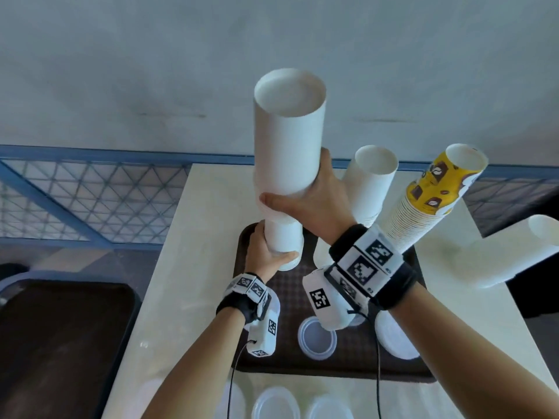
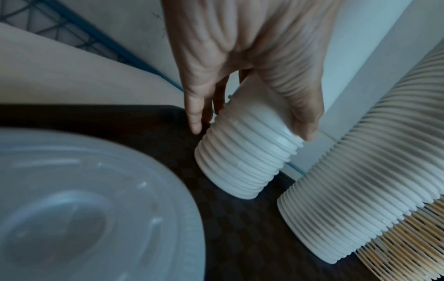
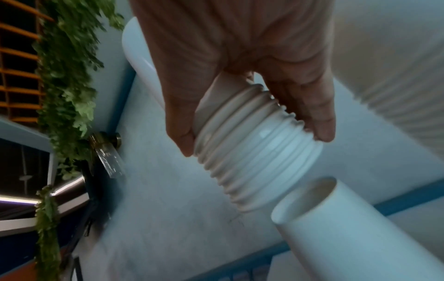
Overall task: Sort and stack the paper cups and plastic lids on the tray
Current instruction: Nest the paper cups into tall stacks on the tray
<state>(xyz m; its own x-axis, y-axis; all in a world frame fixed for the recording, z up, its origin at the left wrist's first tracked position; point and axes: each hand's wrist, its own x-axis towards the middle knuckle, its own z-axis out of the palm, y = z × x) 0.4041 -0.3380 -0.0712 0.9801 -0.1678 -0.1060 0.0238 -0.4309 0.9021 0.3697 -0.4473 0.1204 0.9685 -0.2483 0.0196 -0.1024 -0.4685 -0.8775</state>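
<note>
I had both hands on white paper cups over the dark tray (image 1: 248,355), which lay on the pale worktop (image 1: 181,267). My left hand (image 1: 266,252) wrapped the lower stack of white cups (image 1: 284,237), whose bottom rims stood on the tray's far left part; in the left wrist view its fingers (image 2: 194,114) and thumb curled around the ribbed rims, so that grip was closed around the stack. My right hand (image 1: 314,201) held the upper stack of white cups (image 1: 289,131) near its lower end, thumb in front and fingers behind, the grip clamped on it. That upper stack met the lower one where my thumb lay; I could not tell how deeply it was nested. Behind my right wrist a second white stack (image 1: 373,182) and a yellow patterned stack (image 1: 429,201) rose from the tray. A clear plastic lid (image 1: 317,340) lay on the tray's near part, with more lids (image 1: 275,403) on the worktop in front of the tray.
</note>
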